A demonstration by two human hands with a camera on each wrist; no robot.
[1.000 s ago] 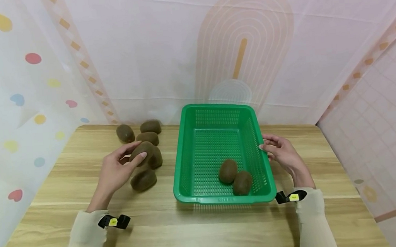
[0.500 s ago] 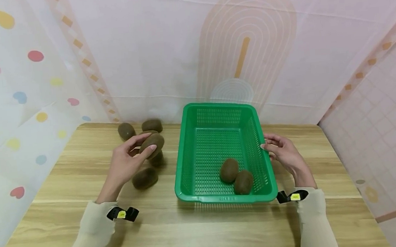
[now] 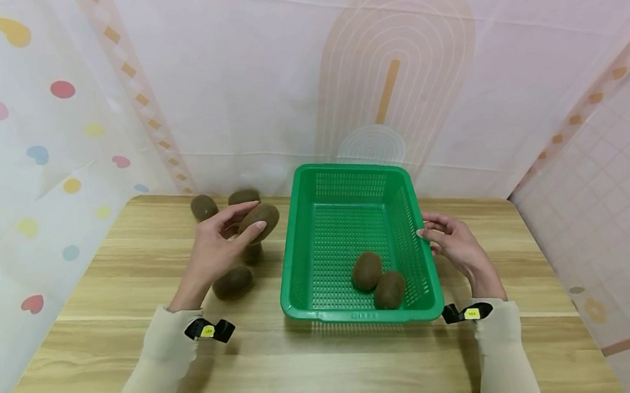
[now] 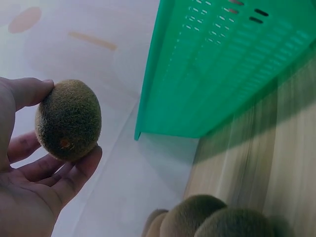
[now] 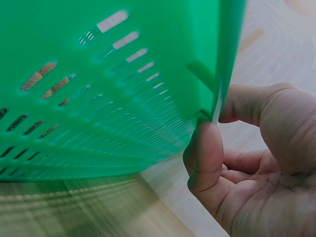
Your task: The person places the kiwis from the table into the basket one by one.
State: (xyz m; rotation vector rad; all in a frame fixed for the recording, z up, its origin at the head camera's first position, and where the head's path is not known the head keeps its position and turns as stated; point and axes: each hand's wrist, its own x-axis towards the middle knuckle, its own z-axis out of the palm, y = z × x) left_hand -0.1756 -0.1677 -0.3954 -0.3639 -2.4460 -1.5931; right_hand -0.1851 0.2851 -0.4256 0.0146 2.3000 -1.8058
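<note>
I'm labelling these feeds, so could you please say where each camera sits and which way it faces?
Head: on the head, facing forward and down at the green, rectangular plastic basket; left hand, right hand and beige sleeves show.
Left wrist: worn there, facing the brown, oval, fuzzy kiwi in the left hand.
Right wrist: worn there, facing the right hand on the basket's rim.
Both wrist views share the basket.

Cream sleeves (image 3: 158, 366), black wrist straps (image 3: 224, 331), yellow labels (image 3: 472, 314)

Left fingers (image 4: 80, 174) curled in pinch; right fingers (image 5: 210, 153) bent, gripping.
</note>
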